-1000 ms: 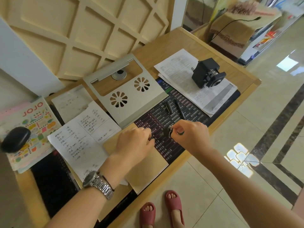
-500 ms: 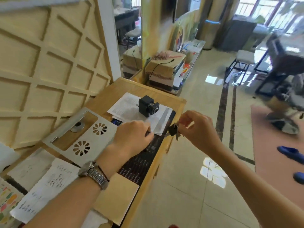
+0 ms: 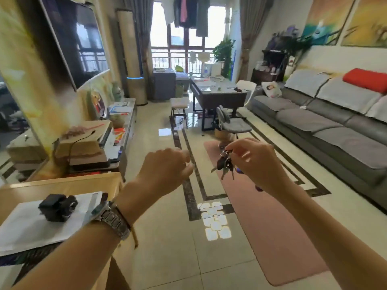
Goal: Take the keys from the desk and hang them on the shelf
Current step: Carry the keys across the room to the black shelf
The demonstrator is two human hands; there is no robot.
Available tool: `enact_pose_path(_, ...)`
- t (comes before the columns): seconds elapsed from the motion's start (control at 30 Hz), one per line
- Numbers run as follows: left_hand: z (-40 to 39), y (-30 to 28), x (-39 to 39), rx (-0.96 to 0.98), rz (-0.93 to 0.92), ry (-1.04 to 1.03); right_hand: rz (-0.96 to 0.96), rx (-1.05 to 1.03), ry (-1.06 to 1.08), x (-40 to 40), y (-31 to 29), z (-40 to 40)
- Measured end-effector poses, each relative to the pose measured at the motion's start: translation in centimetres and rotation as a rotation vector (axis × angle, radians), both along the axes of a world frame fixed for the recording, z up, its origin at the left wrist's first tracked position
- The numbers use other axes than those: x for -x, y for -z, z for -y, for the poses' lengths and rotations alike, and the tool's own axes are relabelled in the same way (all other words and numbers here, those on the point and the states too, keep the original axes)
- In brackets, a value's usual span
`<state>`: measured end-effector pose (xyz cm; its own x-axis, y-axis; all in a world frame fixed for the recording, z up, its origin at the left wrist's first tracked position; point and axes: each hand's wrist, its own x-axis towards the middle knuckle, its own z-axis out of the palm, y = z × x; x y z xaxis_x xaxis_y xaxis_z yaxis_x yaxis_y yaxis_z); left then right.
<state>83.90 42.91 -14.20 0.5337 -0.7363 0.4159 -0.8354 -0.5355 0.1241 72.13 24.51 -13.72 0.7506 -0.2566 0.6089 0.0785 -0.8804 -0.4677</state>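
A bunch of dark keys (image 3: 225, 164) dangles in the air over the floor, pinched at the top by my right hand (image 3: 254, 162). My left hand (image 3: 165, 168) is held out beside it, a little lower and to the left, fingers loosely curled with nothing in them. A metal watch sits on that wrist. The wooden desk (image 3: 62, 185) lies at the lower left, behind both hands. I cannot tell which piece of furniture is the shelf for the keys.
On the desk rest white papers (image 3: 31, 225) and a small black device (image 3: 57, 207). A low cabinet with boxes (image 3: 83, 147) runs along the left wall. Ahead are a pink rug (image 3: 261, 216), a chair (image 3: 232, 122), a dark table (image 3: 217, 95) and a grey sofa (image 3: 326, 126) at right.
My right hand lifted the keys off the desk and carried them out over the floor. The view swung up from the desk to the room. My left hand left the desk.
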Motion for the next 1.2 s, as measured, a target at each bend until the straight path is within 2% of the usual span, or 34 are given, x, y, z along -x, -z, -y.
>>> enact_pose_path(0.1,7.7,-1.4,5.4,0.013,0.060,0.148,0.047,0.016,0.167,8.3,-1.3,6.0)
enact_pose_path(0.3,21.4,-3.3,18.6,0.033,0.102,0.392,-0.020,0.069,0.472,26.4,-3.6,15.7)
enact_pose_path(0.47,31.5,-4.7,31.7,0.088,0.109,0.664,-0.043,0.165,0.662,42.2,-5.3,20.4)
enact_pose_path(0.63,40.0,-5.3,44.1,0.101,0.112,0.885,-0.041,0.164,0.905,56.0,-6.2,23.9)
enact_pose_path(0.77,46.5,-6.2,53.5,0.067,0.210,1.025,-0.021,0.119,1.100,65.2,-6.2,26.2)
enact_pose_path(0.87,51.0,-6.3,59.9,0.050,0.350,1.171,-0.019,0.085,1.221,71.0,-5.8,28.2)
enact_pose_path(1.0,56.6,-6.1,67.7,0.076,0.141,1.263,-0.005,0.056,1.322,77.5,-5.4,31.9)
enact_pose_path(1.2,67.7,-6.7,77.9,0.037,0.100,1.414,-0.029,-0.007,1.454,86.1,-6.1,40.1)
